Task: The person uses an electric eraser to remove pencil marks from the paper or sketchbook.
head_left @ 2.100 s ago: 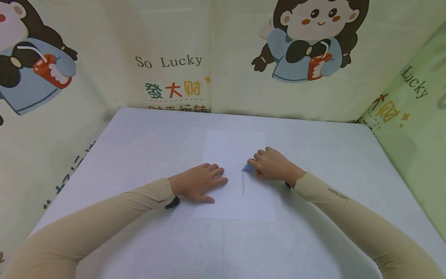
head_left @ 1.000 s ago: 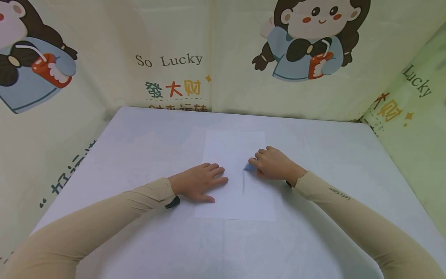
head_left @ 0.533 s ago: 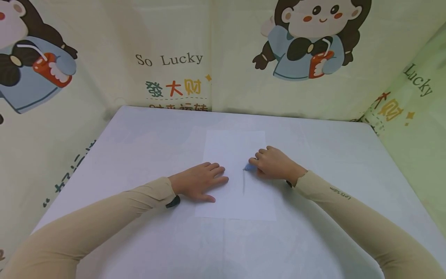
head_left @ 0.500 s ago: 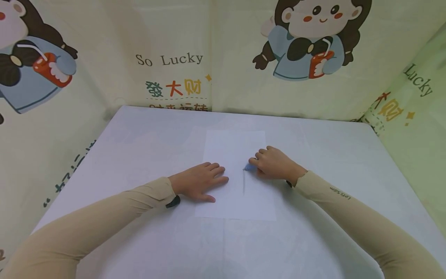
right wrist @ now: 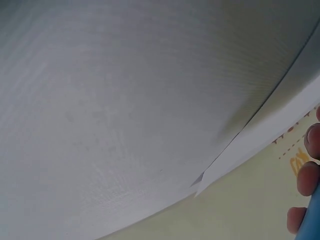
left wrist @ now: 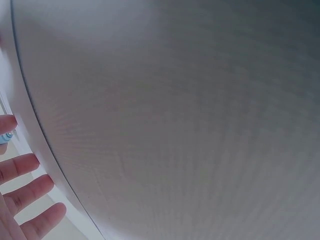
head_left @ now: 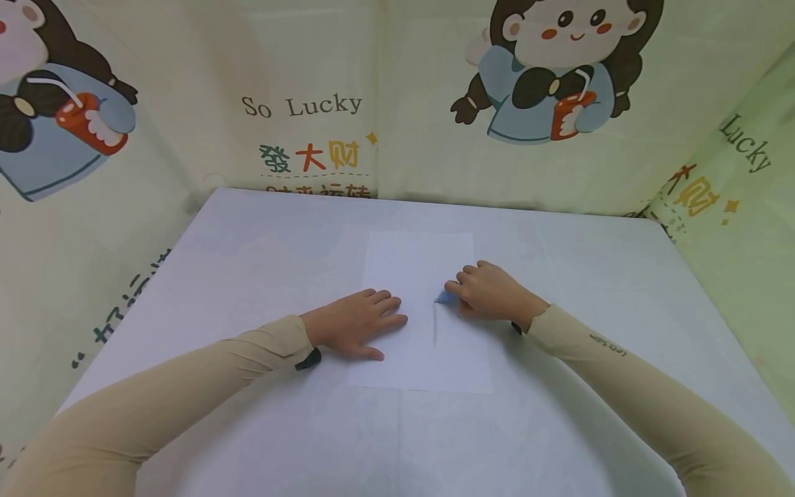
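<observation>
A white sheet of paper (head_left: 404, 369) lies on the white table. My left hand (head_left: 354, 324) rests on its left part, fingers spread and straight. Over the sheet's right side, my right hand (head_left: 493, 293) grips a thick blue pen (head_left: 445, 297) with a narrow tip. That tip is at the upper end of a thin grey line (head_left: 435, 328) on the paper; whether it touches cannot be told. Most of the pen is hidden by the hand. Curled fingers (right wrist: 307, 178) hold its blue barrel (right wrist: 311, 220) in the right wrist view.
The white table (head_left: 267, 235) extends around the paper on all sides. Printed cream curtains (head_left: 416, 103) hang behind it and at both sides. A dark wrist strap piece (head_left: 308, 359) shows beneath the left cuff.
My right hand, with the pen, has shifted very slightly to the right. The left hand stays in the same place on the paper.
</observation>
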A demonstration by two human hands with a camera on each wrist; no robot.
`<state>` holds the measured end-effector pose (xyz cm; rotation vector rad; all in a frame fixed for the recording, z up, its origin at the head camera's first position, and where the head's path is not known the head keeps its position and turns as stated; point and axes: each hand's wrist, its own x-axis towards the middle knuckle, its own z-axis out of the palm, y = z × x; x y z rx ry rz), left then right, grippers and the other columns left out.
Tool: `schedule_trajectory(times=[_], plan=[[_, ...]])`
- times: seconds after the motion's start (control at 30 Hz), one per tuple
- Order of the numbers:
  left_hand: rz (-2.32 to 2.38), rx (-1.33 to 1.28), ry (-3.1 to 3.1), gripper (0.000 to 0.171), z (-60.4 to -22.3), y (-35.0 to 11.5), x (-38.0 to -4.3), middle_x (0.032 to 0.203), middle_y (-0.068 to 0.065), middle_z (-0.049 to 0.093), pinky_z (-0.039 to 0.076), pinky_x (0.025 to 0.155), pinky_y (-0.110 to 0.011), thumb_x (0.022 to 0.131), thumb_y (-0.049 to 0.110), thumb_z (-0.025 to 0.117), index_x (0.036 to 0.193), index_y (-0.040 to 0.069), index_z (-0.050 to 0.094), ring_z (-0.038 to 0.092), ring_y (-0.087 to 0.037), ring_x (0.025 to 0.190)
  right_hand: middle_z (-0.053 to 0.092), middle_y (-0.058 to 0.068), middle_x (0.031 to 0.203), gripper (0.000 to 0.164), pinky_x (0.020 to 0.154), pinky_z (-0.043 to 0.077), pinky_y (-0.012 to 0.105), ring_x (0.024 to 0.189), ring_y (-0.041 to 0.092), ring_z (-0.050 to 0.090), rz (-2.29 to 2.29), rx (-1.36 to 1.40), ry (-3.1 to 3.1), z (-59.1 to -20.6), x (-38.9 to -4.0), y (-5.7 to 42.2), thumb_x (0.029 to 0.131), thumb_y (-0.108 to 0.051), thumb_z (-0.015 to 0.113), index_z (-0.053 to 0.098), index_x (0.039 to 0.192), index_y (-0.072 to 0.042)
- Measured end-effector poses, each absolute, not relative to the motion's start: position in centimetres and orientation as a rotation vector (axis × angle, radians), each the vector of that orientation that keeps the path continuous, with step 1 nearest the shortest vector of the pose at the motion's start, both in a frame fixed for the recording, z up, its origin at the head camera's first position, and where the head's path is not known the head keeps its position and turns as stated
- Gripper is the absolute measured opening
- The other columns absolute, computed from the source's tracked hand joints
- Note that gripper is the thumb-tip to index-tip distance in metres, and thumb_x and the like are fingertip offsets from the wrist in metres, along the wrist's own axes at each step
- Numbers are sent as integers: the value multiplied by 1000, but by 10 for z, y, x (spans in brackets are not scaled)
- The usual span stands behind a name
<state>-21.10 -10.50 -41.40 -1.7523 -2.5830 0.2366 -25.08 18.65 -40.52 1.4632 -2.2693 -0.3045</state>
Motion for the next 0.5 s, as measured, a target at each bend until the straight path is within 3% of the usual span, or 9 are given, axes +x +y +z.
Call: schedule_trajectory(times=[0.5], plan=[[268,-1740,-2596,67,-418,-105,-213,128,-6,48,40,97,-36,85,62,50,134,18,42,46,-23,116,49,1,57,15,48,28,27,50,16,41,-338,1470,-2282,-406,-253,186,72,-15,65,55,82,-11]])
